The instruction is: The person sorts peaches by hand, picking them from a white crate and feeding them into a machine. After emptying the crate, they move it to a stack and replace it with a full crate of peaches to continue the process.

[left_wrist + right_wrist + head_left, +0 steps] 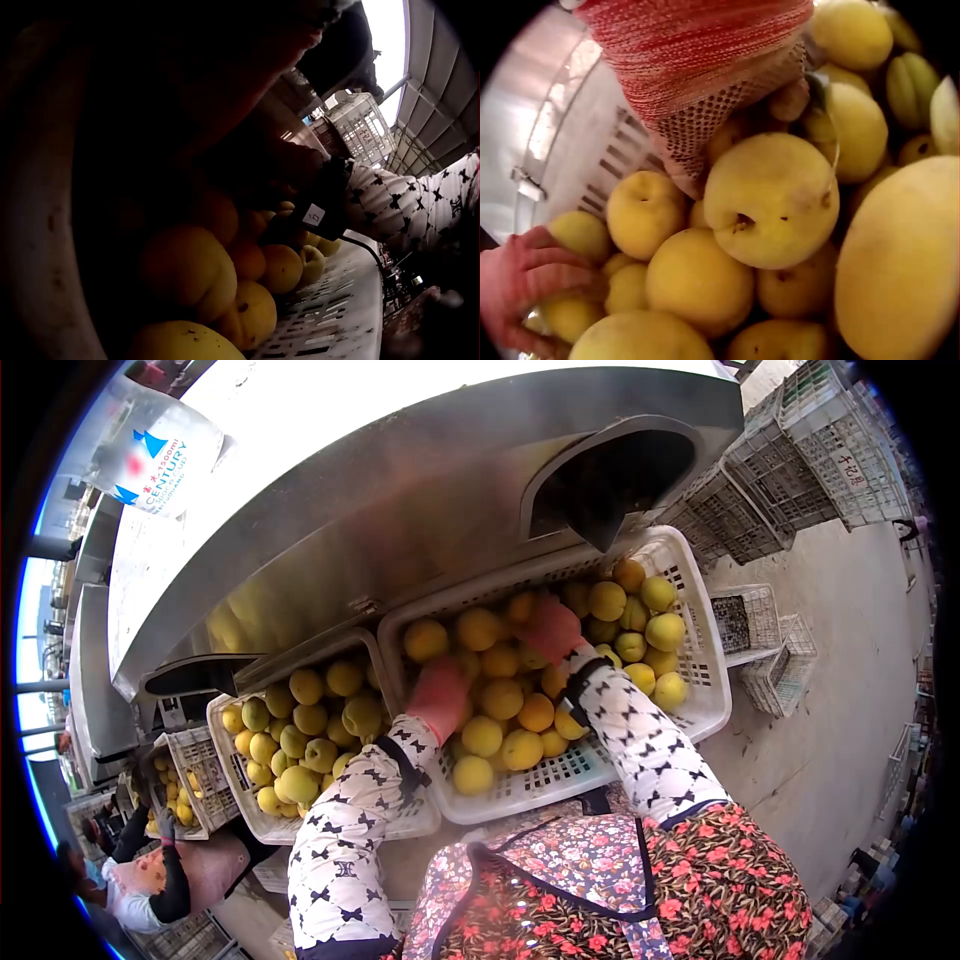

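Observation:
Both hands wear pink knit gloves and reach into a white plastic basket of yellow peaches. My left hand is at the basket's left side; in the right wrist view its fingers curl over a yellow peach. Toward the back middle, my right hand reaches down among the fruit. The right wrist view has its fingers bent round a shaded peach, partly covered by a nearer large peach. The left wrist view is dark, with several peaches along the slotted basket wall.
A second white basket of greener peaches stands at left. Behind both is a metal machine with a dark opening. A printed clear plastic container sits on it. Crates are stacked right; another person works at far left.

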{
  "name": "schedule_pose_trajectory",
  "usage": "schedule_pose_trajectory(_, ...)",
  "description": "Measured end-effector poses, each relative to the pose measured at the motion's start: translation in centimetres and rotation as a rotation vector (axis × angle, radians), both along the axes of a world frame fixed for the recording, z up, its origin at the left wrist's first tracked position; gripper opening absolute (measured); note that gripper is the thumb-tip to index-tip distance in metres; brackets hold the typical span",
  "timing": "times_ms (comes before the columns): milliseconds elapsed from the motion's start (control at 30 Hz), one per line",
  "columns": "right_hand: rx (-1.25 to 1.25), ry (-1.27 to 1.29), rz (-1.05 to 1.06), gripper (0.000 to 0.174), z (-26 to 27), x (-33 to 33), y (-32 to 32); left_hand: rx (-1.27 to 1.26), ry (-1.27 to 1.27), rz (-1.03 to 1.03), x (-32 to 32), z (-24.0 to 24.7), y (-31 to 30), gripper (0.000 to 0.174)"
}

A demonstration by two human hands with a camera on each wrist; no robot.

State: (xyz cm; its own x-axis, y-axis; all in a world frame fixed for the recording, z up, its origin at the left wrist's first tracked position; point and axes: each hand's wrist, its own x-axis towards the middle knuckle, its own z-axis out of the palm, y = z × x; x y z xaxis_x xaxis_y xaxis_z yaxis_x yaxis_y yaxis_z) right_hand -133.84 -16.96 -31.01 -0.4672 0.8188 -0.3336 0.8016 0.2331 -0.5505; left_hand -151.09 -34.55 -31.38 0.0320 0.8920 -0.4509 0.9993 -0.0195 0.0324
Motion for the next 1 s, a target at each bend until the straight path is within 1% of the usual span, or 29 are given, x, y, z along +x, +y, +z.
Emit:
schedule_pose_trajectory(33,-0.044,-0.027,0.016,0.067,0.1,-0.5,0.5,-0.099,0.012,0.011,0.3,0.4,0.6,0.048)
schedule_pose_trajectory(67,-0.088,-0.054,0.024,0.069,0.4,-0.7,0.7,-0.088,-0.020,-0.014,0.2,1.2,0.5,0.049)
schedule_pose_trajectory(133,-0.144,0.155,-0.035,0.077,1.8,1.8,0.5,-0.049,-0.096,-0.084,-0.2,4.2,1.4,0.051)
schedule_pose_trajectory(167,-0.154,0.261,-0.057,0.081,3.2,2.9,0.9,0.015,-0.197,0.019,-0.4,6.1,1.8,0.048)
schedule_pose_trajectory(200,-0.019,0.307,-0.079,0.084,6.0,3.9,0.5,0.074,-0.305,0.120,-0.3,8.2,1.1,0.046)
schedule_pose_trajectory(233,0.122,0.350,-0.103,0.087,9.5,5.3,0.0,-0.001,-0.697,0.412,-0.5,8.4,0.5,0.048)
schedule_pose_trajectory(267,0.261,0.389,-0.128,0.090,11.8,6.3,-0.1,-0.030,-1.073,0.731,-0.7,8.7,-0.1,0.051)
schedule_pose_trajectory(300,0.477,0.441,-0.125,0.097,12.4,7.1,0.5,-0.041,-1.377,0.841,-0.9,7.8,-0.3,0.051)
schedule_pose_trajectory(367,0.528,0.272,-0.161,0.101,16.8,6.2,2.8,-0.079,-1.988,1.050,-1.1,5.1,-0.2,0.050)
schedule_pose_trajectory(400,0.507,0.214,-0.141,0.099,17.9,5.4,3.9,-0.029,-2.146,1.095,-0.9,3.2,0.0,0.048)
schedule_pose_trajectory(467,0.461,0.099,-0.115,0.094,19.6,3.5,5.7,0.345,-1.916,0.976,0.3,-1.1,-0.3,0.043)
schedule_pose_trajectory(533,0.418,-0.025,-0.110,0.088,20.5,1.7,7.3,0.422,-1.593,0.936,0.6,-0.9,1.1,0.040)
schedule_pose_trajectory(567,0.385,-0.096,-0.106,0.085,20.4,1.0,7.8,0.320,-1.397,0.961,0.6,-0.6,1.8,0.039)
schedule_pose_trajectory(600,0.423,-0.132,-0.067,0.080,19.4,0.0,9.3,0.202,-1.198,0.982,1.0,-0.3,2.2,0.037)
schedule_pose_trajectory(633,0.462,-0.168,-0.030,0.074,17.9,-1.1,11.7,0.153,-1.163,1.015,1.3,-1.7,3.0,0.035)
schedule_pose_trajectory(667,0.538,-0.068,-0.046,0.070,17.5,-0.8,11.8,0.104,-1.125,1.047,1.2,-4.1,4.0,0.033)
schedule_pose_trajectory(700,0.614,0.031,-0.054,0.065,17.1,-0.5,11.9,0.104,-1.042,0.981,1.1,-4.8,4.5,0.035)
schedule_pose_trajectory(733,0.726,0.267,-0.116,0.060,18.4,1.1,10.9,0.106,-0.958,0.916,1.0,-5.4,5.0,0.036)
schedule_pose_trajectory(767,0.829,0.503,-0.177,0.057,19.0,3.1,9.8,0.142,-0.834,0.756,1.2,-5.0,4.9,0.042)
schedule_pose_trajectory(833,0.689,0.538,-0.172,0.055,16.6,8.1,7.8,0.179,-0.596,0.456,1.2,-5.2,5.6,0.049)
schedule_pose_trajectory(867,0.548,0.347,-0.157,0.056,14.1,10.4,7.2,0.181,-0.479,0.319,0.5,-5.5,6.0,0.050)
schedule_pose_trajectory(900,0.409,0.160,-0.138,0.057,11.5,11.8,6.9,0.173,-0.537,0.343,-0.2,-7.1,6.2,0.050)
schedule_pose_trajectory(933,0.396,-0.031,-0.044,0.056,9.9,12.1,6.1,0.165,-0.594,0.368,-0.9,-8.6,6.5,0.051)
schedule_pose_trajectory(967,0.377,-0.216,0.050,0.054,8.1,12.1,5.5,0.141,-0.821,0.554,-1.7,-13.4,6.0,0.050)
schedule_pose_trajectory(1000,0.373,-0.333,0.168,0.056,4.0,11.9,6.0,0.095,-0.964,0.740,-1.7,-13.5,6.2,0.049)
